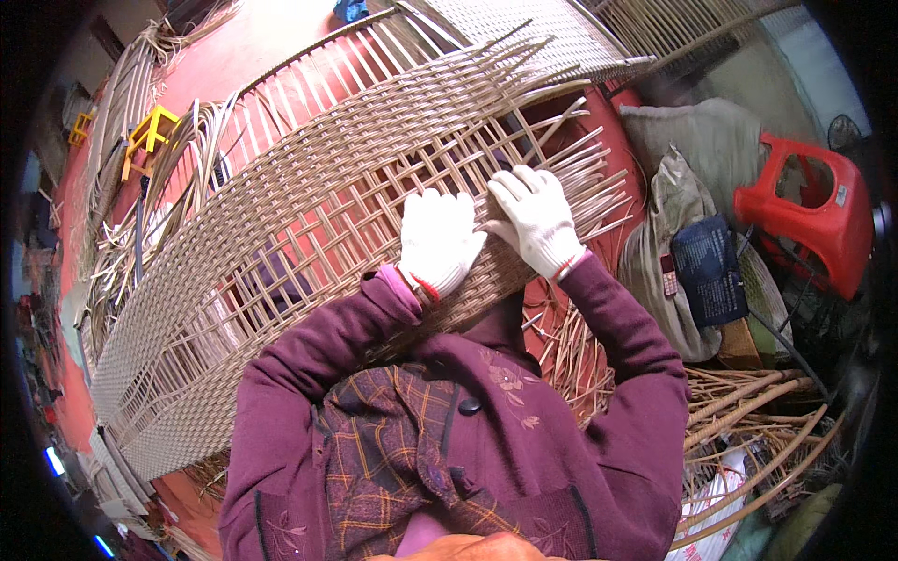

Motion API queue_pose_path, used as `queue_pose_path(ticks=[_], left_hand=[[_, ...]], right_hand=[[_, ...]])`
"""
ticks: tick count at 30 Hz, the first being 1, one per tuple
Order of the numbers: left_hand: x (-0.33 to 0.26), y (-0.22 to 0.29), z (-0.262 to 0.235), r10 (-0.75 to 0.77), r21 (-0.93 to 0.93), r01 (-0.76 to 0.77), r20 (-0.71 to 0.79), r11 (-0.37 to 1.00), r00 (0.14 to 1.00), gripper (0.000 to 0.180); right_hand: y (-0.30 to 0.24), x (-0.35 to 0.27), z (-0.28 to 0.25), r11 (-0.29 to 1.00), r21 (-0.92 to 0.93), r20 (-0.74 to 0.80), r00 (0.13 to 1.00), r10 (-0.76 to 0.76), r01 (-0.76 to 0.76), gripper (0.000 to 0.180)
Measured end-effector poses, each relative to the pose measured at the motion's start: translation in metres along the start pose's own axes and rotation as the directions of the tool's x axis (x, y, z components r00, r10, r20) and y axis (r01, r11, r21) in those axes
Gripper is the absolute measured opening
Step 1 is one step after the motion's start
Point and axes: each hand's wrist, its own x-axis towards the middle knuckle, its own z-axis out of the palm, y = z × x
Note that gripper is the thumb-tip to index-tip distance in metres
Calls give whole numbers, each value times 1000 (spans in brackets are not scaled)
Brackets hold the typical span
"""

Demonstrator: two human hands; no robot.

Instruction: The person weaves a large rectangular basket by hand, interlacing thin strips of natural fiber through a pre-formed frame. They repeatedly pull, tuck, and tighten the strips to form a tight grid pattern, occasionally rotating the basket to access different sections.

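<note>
A long woven rattan panel point(309, 140) stretches across the view from lower left to upper right, with open latticework in its middle and loose strand ends at its right end. My left hand point(438, 241), in a white glove with a red cuff edge, is closed over the near woven band, its fingers curled at the edge of the lattice. Just to its right, my right hand point(537, 222), gloved the same way, bends its fingers over that band, thumb held apart towards the left hand. The fingertips of both hands are partly hidden in the weave.
A red plastic stool point(804, 210) lies tipped at the right, near pale sacks point(669, 196) and a dark blue cloth bag point(709, 271). Bent canes point(748, 421) pile at the lower right. Loose strips point(192, 140) and a small yellow stool point(150, 136) are at the upper left.
</note>
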Motion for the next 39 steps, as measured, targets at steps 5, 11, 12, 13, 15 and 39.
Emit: queue_pose_path(ticks=[5, 11, 12, 13, 15, 39], left_hand=[[-11, -7, 0, 2, -128, -3, -14, 992, 1000, 59], [-50, -24, -33, 91, -327, -144, -173, 934, 981, 49], [-64, -28, -41, 78, -289, -144, -229, 947, 970, 50], [-80, -36, -48, 26, -284, -85, -204, 955, 979, 48], [-115, -54, -61, -94, -241, 33, -247, 970, 964, 46], [-193, -127, -77, -293, -43, 317, 278, 948, 915, 40]], right_hand=[[8, 2, -10, 999, 36, -118, 993, -14, 18, 43], [32, 54, 9, 999, -50, -61, 998, 5, -8, 27], [27, 63, 10, 992, -95, -35, 996, 79, -82, 19], [17, 70, 11, 997, -68, -178, 984, 26, -38, 16], [-9, 81, 8, 998, 59, -225, 974, -19, 33, 12], [-122, 64, 42, 947, 145, -10, 958, -287, 285, 12]])
